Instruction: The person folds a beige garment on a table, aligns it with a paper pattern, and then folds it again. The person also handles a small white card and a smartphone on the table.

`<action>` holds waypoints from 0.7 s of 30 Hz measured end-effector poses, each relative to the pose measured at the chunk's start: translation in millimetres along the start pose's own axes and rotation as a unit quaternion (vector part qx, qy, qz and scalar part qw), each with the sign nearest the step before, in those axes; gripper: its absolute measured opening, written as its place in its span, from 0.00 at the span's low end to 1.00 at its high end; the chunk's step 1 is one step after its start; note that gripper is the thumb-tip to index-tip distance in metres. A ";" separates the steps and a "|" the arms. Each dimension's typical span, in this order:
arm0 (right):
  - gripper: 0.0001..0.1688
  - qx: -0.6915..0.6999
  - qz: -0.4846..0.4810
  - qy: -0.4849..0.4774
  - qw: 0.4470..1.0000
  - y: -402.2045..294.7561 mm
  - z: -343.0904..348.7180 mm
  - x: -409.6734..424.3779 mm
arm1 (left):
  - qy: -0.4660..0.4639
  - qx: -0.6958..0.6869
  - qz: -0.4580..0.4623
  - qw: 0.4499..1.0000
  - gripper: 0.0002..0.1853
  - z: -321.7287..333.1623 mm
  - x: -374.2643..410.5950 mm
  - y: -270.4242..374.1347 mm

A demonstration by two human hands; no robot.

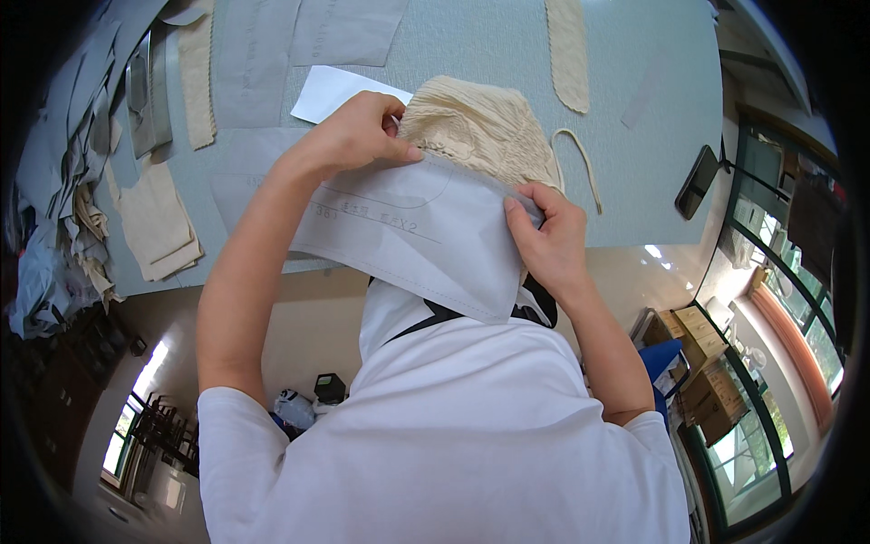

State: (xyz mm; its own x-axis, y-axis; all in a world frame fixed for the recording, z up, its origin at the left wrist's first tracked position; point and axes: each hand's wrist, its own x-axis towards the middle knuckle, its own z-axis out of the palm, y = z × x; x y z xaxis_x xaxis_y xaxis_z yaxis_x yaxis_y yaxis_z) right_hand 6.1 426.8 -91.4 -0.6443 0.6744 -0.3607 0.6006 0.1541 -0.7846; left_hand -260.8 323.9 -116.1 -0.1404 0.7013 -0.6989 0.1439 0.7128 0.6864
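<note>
Between my hands is a grey paper sewing pattern piece (408,224) with handwritten marks and dashed lines, its lower corner hanging past the table edge in front of my shirt. My left hand (367,132) pinches its top edge together with a gathered cream cloth piece (476,122), thumb on the paper. My right hand (550,228) grips the paper's right edge between thumb and fingers, beside the cloth's lower right side. The crinkled cloth lies on the table behind the paper. A thin cream cord (584,163) curves out to its right.
Grey pattern sheets (255,61), a white paper (340,92) and zigzag-edged cream strips (569,54) lie on the blue-grey table (652,204). At left are a metal weight-like block (151,95), folded cream cloth (156,224) and hanging papers. A phone (698,182) rests near the right edge.
</note>
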 end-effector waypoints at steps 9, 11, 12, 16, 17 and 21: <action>0.08 0.033 -0.009 0.004 0.999 10.7 -0.5 -13.2 | 0.003 -0.031 0.011 0.999 0.19 0.1 -13.0 12.8; 0.08 0.042 -0.007 0.006 0.999 11.2 -0.6 -16.4 | -0.031 -0.050 0.000 0.998 0.21 -2.4 -19.2 17.0; 0.09 0.040 -0.005 0.005 0.999 11.9 -0.8 -17.2 | -0.038 -0.074 -0.001 0.997 0.22 -1.4 -19.9 15.5; 0.09 0.040 -0.029 0.010 0.999 15.6 0.8 -21.1 | -0.064 -0.126 -0.015 0.990 0.26 1.0 -21.1 9.9; 0.09 0.042 -0.023 0.008 0.999 16.1 0.9 -22.1 | -0.070 -0.129 -0.021 0.989 0.28 1.2 -21.7 10.1; 0.09 0.042 -0.002 0.006 0.999 18.3 2.0 -24.1 | -0.046 -0.151 0.035 0.987 0.36 6.1 -26.2 13.6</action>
State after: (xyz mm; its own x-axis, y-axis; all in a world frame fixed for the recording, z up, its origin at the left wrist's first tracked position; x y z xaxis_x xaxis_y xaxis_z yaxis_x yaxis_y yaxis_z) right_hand 31.7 412.0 -98.1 -0.6402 0.6826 -0.3523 0.5561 0.0954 -0.8256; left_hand -249.2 315.2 -89.7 -0.0480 0.7557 -0.6532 -0.1495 0.6412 0.7527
